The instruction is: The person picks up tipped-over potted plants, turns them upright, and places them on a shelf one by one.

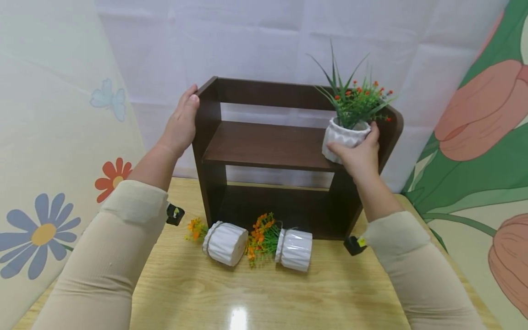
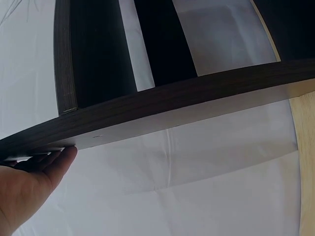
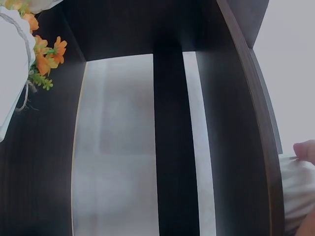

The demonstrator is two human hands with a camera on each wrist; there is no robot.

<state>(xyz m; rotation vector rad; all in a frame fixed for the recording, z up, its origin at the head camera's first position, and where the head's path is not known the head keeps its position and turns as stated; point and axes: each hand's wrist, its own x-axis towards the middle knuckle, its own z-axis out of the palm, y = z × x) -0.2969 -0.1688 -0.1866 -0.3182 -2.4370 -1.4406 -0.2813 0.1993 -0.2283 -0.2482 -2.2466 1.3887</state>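
Dark brown shelf unit [image 1: 268, 146] stands mid-frame on the wooden table [image 1: 264, 293], backed by a white cloth. Right hand [image 1: 358, 156] is curled round the white ribbed pot of a plant with red-tipped greenery [image 1: 348, 126], at the right end of the middle shelf board, right of centre in the head view; pot is upright and looks to rest on or just above the board, can't tell which. Grip wraps the pot's front and side, likely to keep it upright. Left hand [image 1: 181, 121] lies flat, fingers straight, against the outer face of the shelf's left side panel near its top, upper left of centre, holding nothing; it seems to steady the unit. Left wrist view shows fingertips [image 2: 61, 160] touching the panel edge. Two more white pots lie tipped on their sides on the table in front of the shelf, lower centre: left one [image 1: 224, 243] and right one [image 1: 294, 249], orange flowers [image 1: 260, 233] between them, pots near each other but apart
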